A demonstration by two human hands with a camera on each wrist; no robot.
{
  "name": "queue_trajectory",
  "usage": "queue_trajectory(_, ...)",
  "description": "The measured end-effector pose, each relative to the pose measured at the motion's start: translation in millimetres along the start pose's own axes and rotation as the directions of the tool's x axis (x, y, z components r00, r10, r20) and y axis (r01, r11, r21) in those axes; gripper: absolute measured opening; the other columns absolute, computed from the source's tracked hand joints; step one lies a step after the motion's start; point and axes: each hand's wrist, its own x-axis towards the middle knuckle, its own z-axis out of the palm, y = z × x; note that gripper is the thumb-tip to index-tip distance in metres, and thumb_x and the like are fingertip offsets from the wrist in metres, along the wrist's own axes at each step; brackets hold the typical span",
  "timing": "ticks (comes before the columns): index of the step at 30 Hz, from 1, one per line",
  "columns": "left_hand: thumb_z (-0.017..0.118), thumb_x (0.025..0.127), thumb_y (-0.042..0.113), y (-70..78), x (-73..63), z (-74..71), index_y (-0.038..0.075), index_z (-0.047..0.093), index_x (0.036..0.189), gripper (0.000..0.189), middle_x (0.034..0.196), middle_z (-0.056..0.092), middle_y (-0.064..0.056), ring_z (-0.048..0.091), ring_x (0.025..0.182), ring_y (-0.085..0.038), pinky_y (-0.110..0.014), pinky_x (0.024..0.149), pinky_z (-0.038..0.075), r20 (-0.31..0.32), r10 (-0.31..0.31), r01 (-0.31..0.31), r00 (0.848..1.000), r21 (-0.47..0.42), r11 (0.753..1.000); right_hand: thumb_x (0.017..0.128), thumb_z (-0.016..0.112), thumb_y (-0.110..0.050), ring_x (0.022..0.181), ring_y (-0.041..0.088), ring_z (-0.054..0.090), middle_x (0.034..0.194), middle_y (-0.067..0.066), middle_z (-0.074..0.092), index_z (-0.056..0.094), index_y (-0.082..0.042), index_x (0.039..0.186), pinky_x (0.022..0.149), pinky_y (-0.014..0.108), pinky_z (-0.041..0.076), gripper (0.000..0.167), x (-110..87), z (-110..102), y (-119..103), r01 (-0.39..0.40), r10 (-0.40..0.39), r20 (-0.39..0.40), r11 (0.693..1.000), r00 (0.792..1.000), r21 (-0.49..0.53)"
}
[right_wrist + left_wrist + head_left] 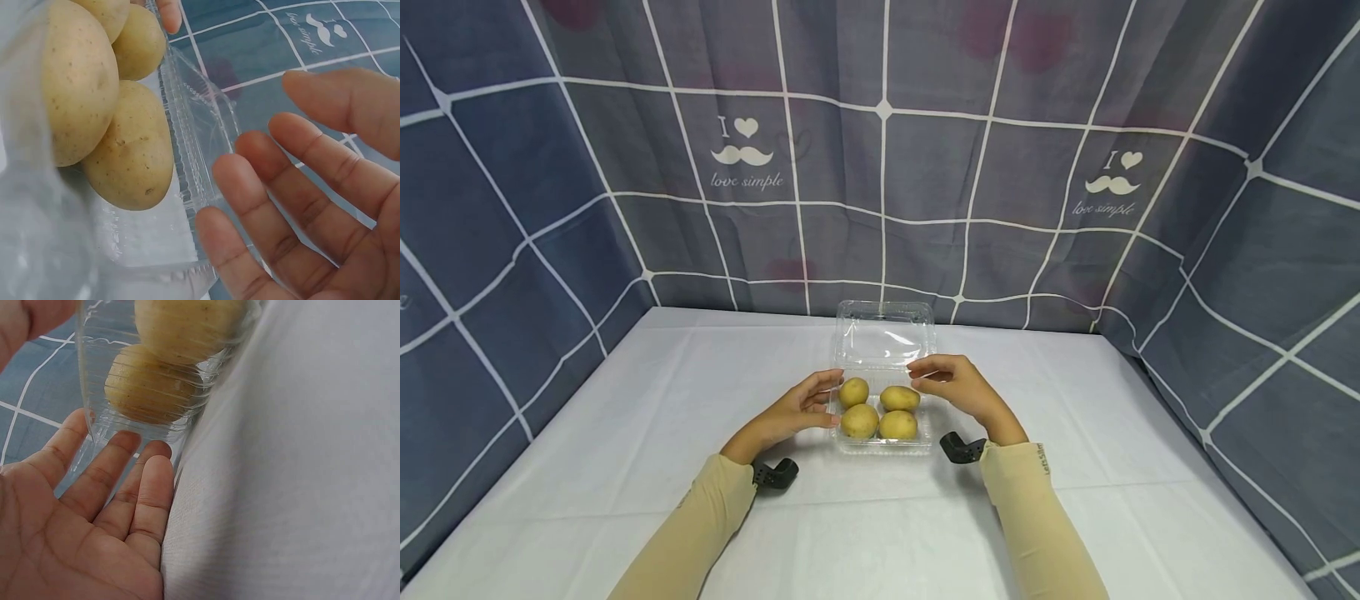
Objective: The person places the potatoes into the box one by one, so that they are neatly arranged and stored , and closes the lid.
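A clear plastic clamshell box sits on the white cloth with its lid raised at the back. Several yellow potatoes lie inside: a large one front left, a small one behind it, and two more on the right. My left hand is at the box's left side, thumb near the front and extended fingertips right at the ribbed wall. Above the back right edge, my right hand has its fingers spread and loosely bent, with nothing in its grasp.
White cloth covers the table around the box. A dark grey curtain with a white grid hangs behind and along both sides. Black wrist devices sit below both hands, at the sleeve cuffs.
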Motion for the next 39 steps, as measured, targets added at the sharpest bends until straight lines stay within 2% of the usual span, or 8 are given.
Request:
queue_trajectory(5,0.08,0.096,0.012,-0.1,0.0,0.0,-0.009,0.028,0.164,0.088,0.17,0.03,-0.032,0.038,0.151,-0.052,-0.061,0.122,0.036,0.005,0.011,-0.011,1.0,0.006,1.0,0.103,0.069,-0.004,0.108,0.013,0.071,0.133,0.033,0.069,0.063,0.017,0.137,0.097,0.025,0.055,0.04,-0.8,-3.1,3.9,-0.035,0.033,0.016,0.993,0.999,0.109)
queue_trajectory(15,0.08,0.096,0.014,-0.2,1.2,-0.5,-0.007,0.029,0.165,0.089,0.171,0.029,-0.03,0.037,0.151,-0.051,-0.062,0.123,0.035,0.001,0.0,0.0,1.0,0.014,1.0,0.102,0.066,-0.003,0.107,0.011,0.071,0.138,0.035,0.064,0.056,0.02,0.142,0.093,0.026,0.059,0.046,-2.7,-13.3,15.2,-0.082,0.088,-0.012,0.959,0.996,0.27)
queue_trajectory(18,0.08,0.096,0.014,0.1,0.8,-0.5,-0.007,0.028,0.165,0.089,0.171,0.029,-0.03,0.037,0.152,-0.051,-0.062,0.124,0.034,0.0,-0.003,0.003,1.0,0.021,1.0,0.103,0.066,-0.003,0.104,0.012,0.071,0.129,0.026,0.07,0.056,0.019,0.142,0.09,0.026,0.06,0.046,-3.6,-16.5,18.8,-0.094,0.106,-0.03,0.956,0.994,0.28)
queue_trajectory(20,0.08,0.096,0.014,0.6,0.3,-0.5,-0.007,0.028,0.165,0.089,0.171,0.029,-0.03,0.037,0.152,-0.051,-0.061,0.124,0.034,-0.001,-0.008,0.008,1.0,0.02,1.0,0.104,0.066,-0.004,0.102,0.013,0.071,0.12,0.016,0.073,0.057,0.018,0.142,0.089,0.026,0.06,0.044,-4.6,-18.6,21.1,-0.098,0.115,-0.046,0.953,0.992,0.286)
queue_trajectory(24,0.08,0.096,0.014,1.8,-0.6,-0.6,-0.007,0.028,0.165,0.089,0.171,0.03,-0.029,0.037,0.152,-0.05,-0.059,0.123,0.036,-0.003,-0.017,0.017,1.0,0.019,1.0,0.105,0.065,-0.003,0.099,0.012,0.069,0.105,0.001,0.071,0.054,0.02,0.143,0.088,0.026,0.06,0.045,-6.3,-22.2,26.4,-0.109,0.137,-0.07,0.944,0.988,0.311)
queue_trajectory(28,0.08,0.096,0.015,1.3,-0.7,-1.5,-0.008,0.027,0.165,0.089,0.171,0.03,-0.031,0.038,0.152,-0.05,-0.057,0.123,0.037,-0.002,-0.01,0.01,1.0,0.028,1.0,0.105,0.065,-0.002,0.094,0.011,0.068,0.1,-0.001,0.069,0.054,0.019,0.144,0.085,0.026,0.06,0.046,-8.2,-24.8,32.8,-0.132,0.173,-0.1,0.935,0.98,0.329)
queue_trajectory(33,0.08,0.096,0.013,-0.5,-0.2,-0.9,-0.008,0.026,0.165,0.09,0.171,0.028,-0.032,0.036,0.153,-0.051,-0.061,0.124,0.033,0.003,-0.001,0.001,1.0,0.015,1.0,0.104,0.064,-0.001,0.089,0.012,0.068,0.098,-0.001,0.069,0.053,0.018,0.145,0.079,0.026,0.061,0.046,-9.5,-24.8,43.4,-0.158,0.215,-0.131,0.924,0.968,0.348)
queue_trajectory(39,0.079,0.095,0.013,0.9,-0.3,0.7,-0.008,0.027,0.165,0.09,0.172,0.028,-0.03,0.037,0.152,-0.05,-0.054,0.124,0.036,-0.006,-0.012,0.012,1.0,0.015,1.0,0.105,0.064,-0.002,0.091,0.014,0.068,0.108,0.004,0.065,0.047,0.011,0.154,0.079,0.025,0.06,0.053,-9.3,-21.7,58.6,-0.225,0.284,-0.09,0.884,0.954,0.411)
